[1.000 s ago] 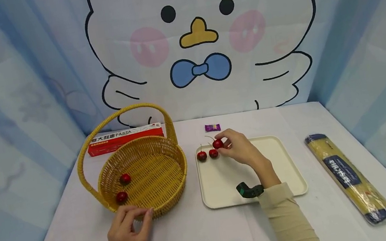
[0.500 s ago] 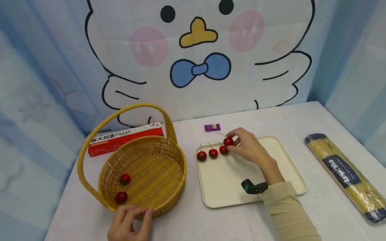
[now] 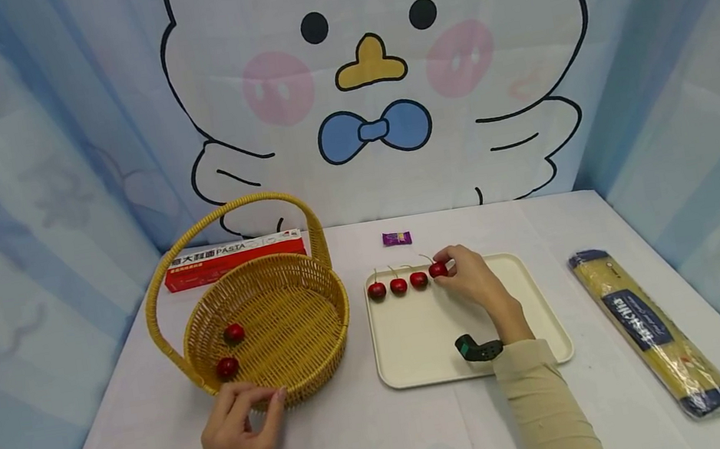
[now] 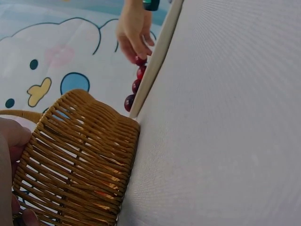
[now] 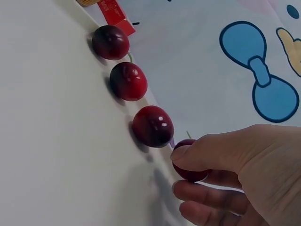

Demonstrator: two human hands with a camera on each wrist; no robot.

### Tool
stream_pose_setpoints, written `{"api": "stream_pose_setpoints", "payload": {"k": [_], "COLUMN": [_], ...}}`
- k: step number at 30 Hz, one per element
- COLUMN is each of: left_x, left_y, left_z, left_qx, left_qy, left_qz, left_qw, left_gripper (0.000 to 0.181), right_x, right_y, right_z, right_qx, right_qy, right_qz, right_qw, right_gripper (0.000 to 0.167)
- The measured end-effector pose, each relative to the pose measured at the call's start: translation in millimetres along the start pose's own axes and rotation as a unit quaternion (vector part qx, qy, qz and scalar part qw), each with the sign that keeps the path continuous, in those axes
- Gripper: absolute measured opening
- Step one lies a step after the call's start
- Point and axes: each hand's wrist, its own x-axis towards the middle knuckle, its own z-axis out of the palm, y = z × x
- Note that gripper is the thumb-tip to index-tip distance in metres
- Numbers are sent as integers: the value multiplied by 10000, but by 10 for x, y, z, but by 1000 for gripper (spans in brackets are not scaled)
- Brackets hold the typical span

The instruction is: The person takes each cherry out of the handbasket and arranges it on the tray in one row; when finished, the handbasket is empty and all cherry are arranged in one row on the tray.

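My right hand pinches a cherry between thumb and fingers at the far edge of a cream tray. Three more cherries stand in a row to its left along that edge, stems upward; the nearest cherry shows in the right wrist view with a small gap to the held one. At the near rim of a yellow wicker basket, my left hand grips the rim, with the basket's woven wall filling the left wrist view. Inside the basket lie two cherries, an upper cherry and a lower cherry.
Behind the basket lies a red pasta box. A small purple wrapped candy sits beyond the tray. On the right side of the table rests a long bag of pasta. The basket's tall handle arches above it.
My right hand has set one cherry down as third in the row, then moved right with another cherry and lowered it toward the tray's far edge. The left hand stays put.
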Motion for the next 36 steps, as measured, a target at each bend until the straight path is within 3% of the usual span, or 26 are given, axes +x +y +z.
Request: {"api": "stream_pose_setpoints", "payload": {"k": [23,36], "left_x": [-3,6], "left_y": [-2,2], "left_z": [1,-5], "left_qx": [-10,0], "left_qy": [-4,-38], "left_qz": [-10,-44], "left_qw": [10000,10000], "left_gripper": [15,15], "right_x": [9,5], "right_y": [87,60], "right_z": [38,-28], "right_qx": [-36,-93], "right_qy": [-160,-94], "right_qz": [302,162], "right_qw": [9994,9998], "right_gripper": [43,45]}}
